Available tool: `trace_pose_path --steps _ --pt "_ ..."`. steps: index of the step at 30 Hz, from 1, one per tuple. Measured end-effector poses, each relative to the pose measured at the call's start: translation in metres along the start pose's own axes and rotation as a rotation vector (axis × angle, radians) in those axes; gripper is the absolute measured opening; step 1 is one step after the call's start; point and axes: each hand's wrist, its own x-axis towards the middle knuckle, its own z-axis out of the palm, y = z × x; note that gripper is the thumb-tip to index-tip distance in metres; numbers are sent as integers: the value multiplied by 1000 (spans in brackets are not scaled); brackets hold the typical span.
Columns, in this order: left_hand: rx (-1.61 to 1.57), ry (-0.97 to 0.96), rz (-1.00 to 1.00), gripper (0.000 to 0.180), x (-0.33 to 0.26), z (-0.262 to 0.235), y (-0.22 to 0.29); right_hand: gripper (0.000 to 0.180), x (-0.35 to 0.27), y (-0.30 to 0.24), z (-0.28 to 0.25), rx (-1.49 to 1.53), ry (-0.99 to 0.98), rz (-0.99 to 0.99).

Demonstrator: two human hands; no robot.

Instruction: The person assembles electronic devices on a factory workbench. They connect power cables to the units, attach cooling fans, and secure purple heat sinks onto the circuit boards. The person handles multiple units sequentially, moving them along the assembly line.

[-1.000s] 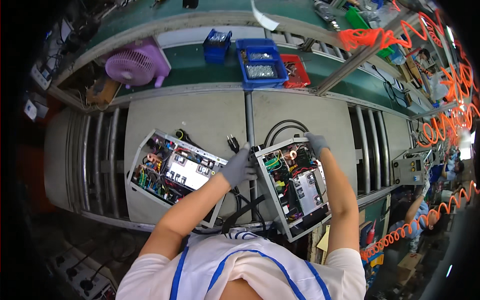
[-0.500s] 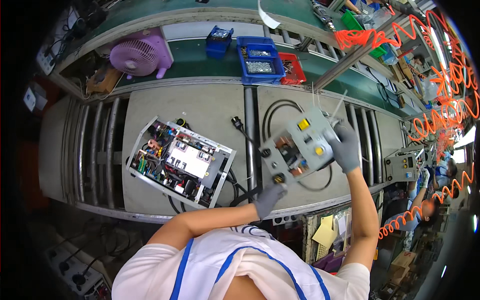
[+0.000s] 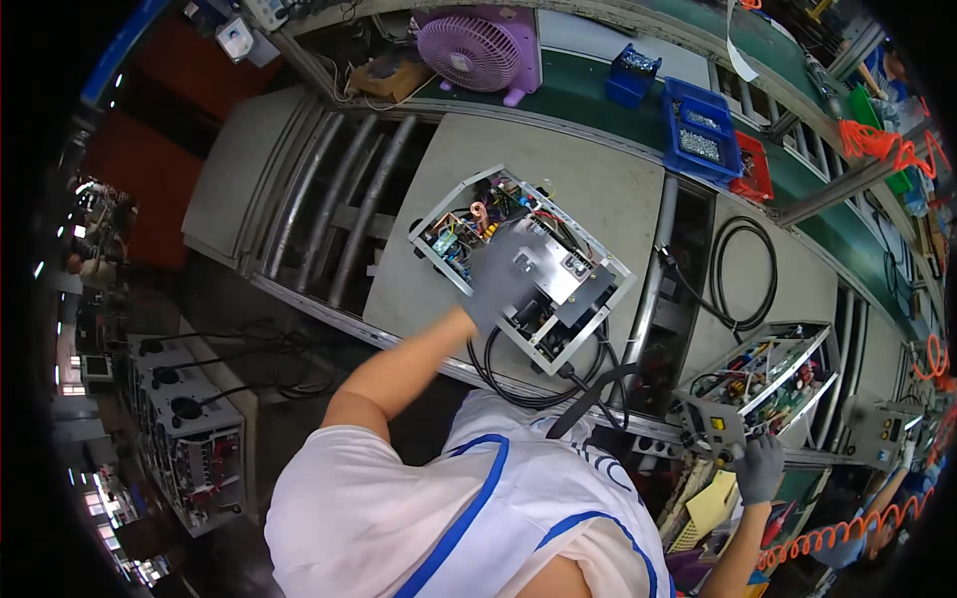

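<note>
Factory line, grey conveyor table (image 3: 598,189) with metal rollers at its left and a green shelf behind carrying a purple fan (image 3: 478,50), blue bins (image 3: 703,140) and a small red bin (image 3: 753,169). The left hand (image 3: 503,284), in a grey glove, lay flat and spread on top of the open power unit (image 3: 523,264) sitting in the middle of the table; fingers looked apart and pressing down, not wrapped round anything. That unit sat tilted to the table edge, boards and wires exposed, with a black cable (image 3: 518,384) looping off its near corner. The right hand (image 3: 763,468), also gloved, was at the front lower corner of a second open unit (image 3: 763,384) well to the right, near the table's near edge; it seemed closed on the front panel edge, but the grip itself was too small to tell for sure. A coiled black cable (image 3: 738,269) lay between the two units. Judgement: to do the step well, the left palm needed to stay on the metal plate and clear of loose wires and boards, and the right needed a firm hold on the frame, not on knobs, keeping the cables from snagging on the table gap.
</note>
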Motion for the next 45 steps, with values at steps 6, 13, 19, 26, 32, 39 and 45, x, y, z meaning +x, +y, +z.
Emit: trace_pose_path --steps 6,13,19,26,32,39,45 --pt "341 -33 -451 39 90 -108 -173 14 37 -47 0 108 413 383" --pt "-1146 -757 -914 38 133 -36 -220 58 210 -173 109 1360 -337 858" --pt "-951 -418 -885 46 114 -79 -159 42 289 -186 123 705 -469 646" --pt "-1041 183 -767 62 11 -139 -133 29 355 -212 68 648 -215 396" --pt "-1676 -68 -504 69 -143 -101 -117 26 395 -256 28 683 171 -11" --pt "-1830 193 -931 73 -145 -11 -47 31 343 -222 124 583 1 225" --pt "-1868 252 -1028 76 -153 34 -11 32 117 -216 116 816 411 37"
